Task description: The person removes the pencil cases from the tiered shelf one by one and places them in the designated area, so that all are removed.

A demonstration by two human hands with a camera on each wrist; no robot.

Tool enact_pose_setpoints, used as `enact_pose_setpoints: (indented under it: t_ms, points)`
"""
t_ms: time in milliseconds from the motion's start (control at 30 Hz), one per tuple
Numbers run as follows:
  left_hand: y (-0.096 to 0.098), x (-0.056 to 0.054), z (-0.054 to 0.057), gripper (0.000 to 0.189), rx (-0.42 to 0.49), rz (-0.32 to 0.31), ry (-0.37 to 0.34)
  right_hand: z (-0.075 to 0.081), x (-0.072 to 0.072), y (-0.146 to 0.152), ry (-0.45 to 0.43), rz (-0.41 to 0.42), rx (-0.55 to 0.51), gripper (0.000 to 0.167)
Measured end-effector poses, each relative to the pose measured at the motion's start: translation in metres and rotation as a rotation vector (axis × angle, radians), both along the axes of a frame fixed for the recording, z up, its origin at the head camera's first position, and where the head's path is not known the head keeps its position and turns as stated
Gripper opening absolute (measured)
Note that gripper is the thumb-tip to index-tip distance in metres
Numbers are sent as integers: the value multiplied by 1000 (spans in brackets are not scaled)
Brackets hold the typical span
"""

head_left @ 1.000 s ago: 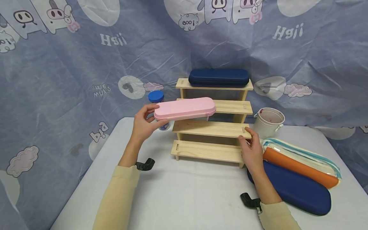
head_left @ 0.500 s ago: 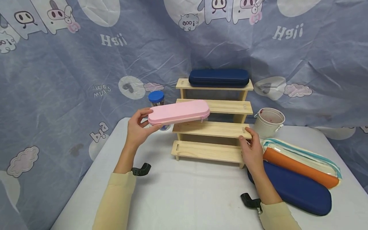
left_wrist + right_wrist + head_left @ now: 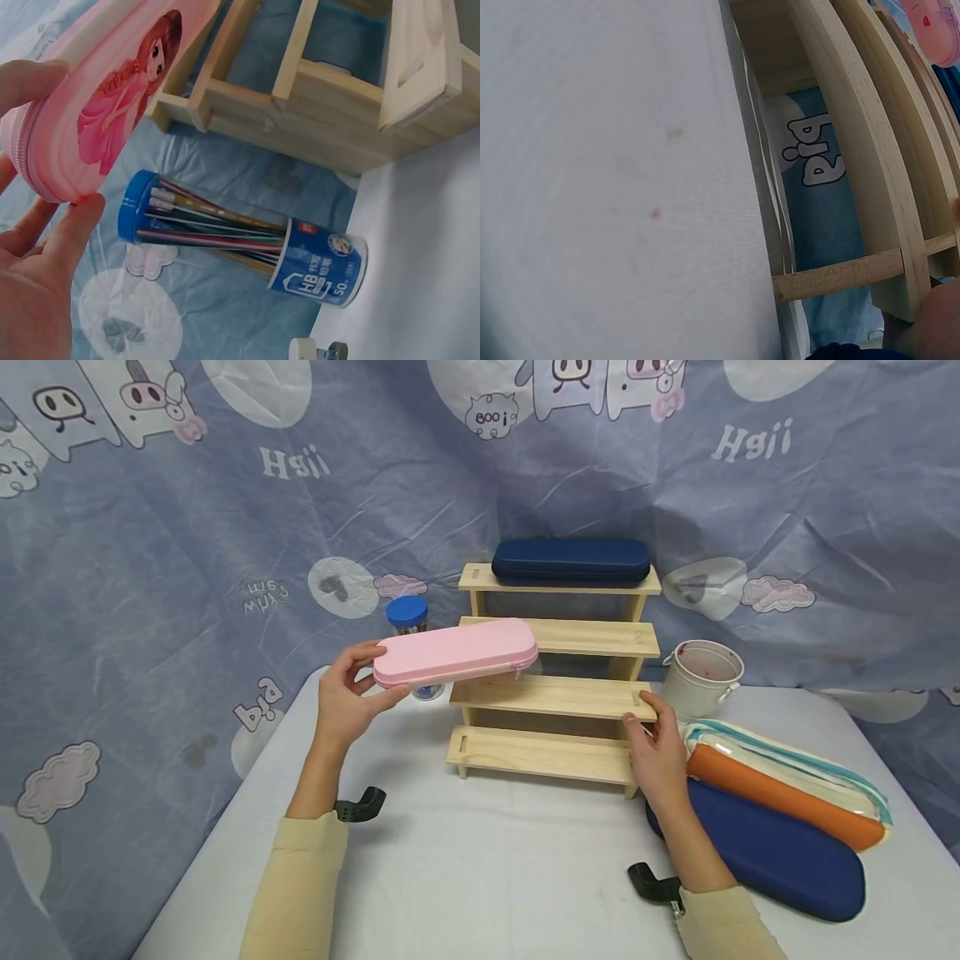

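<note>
My left hand (image 3: 347, 693) pinches one end of a pink pencil case (image 3: 456, 652), thumb below and fingers on top. The case is held up in front of the left side of a stepped wooden shelf (image 3: 551, 695). In the left wrist view a cartoon girl shows on the pencil case (image 3: 127, 90), with its zipper along the edge. My right hand (image 3: 654, 747) grips the right end of the shelf's second step from the bottom. In the right wrist view only a bit of that hand (image 3: 937, 322) shows beside the wooden shelf (image 3: 870, 150).
A dark blue case (image 3: 572, 562) lies on the top step. A blue-lidded tub of pencils (image 3: 217, 232) stands left of the shelf. To the right are a white bucket (image 3: 703, 675), an orange-and-cream pencil case (image 3: 783, 789) and another navy case (image 3: 780, 860).
My left hand has drawn the pink pencil case left and slightly toward me, uncovering more of the shelf's third step. The right hand has stayed at the shelf's end.
</note>
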State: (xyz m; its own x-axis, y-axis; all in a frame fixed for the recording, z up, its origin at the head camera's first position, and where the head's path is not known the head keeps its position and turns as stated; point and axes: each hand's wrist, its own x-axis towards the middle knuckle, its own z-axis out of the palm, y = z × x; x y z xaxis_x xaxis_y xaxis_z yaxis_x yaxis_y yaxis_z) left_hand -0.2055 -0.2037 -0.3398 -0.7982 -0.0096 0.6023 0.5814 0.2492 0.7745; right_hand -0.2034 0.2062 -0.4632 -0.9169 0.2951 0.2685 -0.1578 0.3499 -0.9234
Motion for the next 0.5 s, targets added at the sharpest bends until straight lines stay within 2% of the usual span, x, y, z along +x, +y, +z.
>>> enact_pose_setpoints:
  t_ms: [300, 433, 500]
  points:
    - [-7, 2, 3, 57, 17, -3, 0, 2, 1, 0, -6, -6, 1, 49]
    - [-11, 3, 0, 57, 24, -3, -9, 2, 1, 0, -8, -4, 3, 49]
    - [-16, -1, -7, 58, 35, -7, -7, 1, 1, 0, -6, 0, 4, 49]
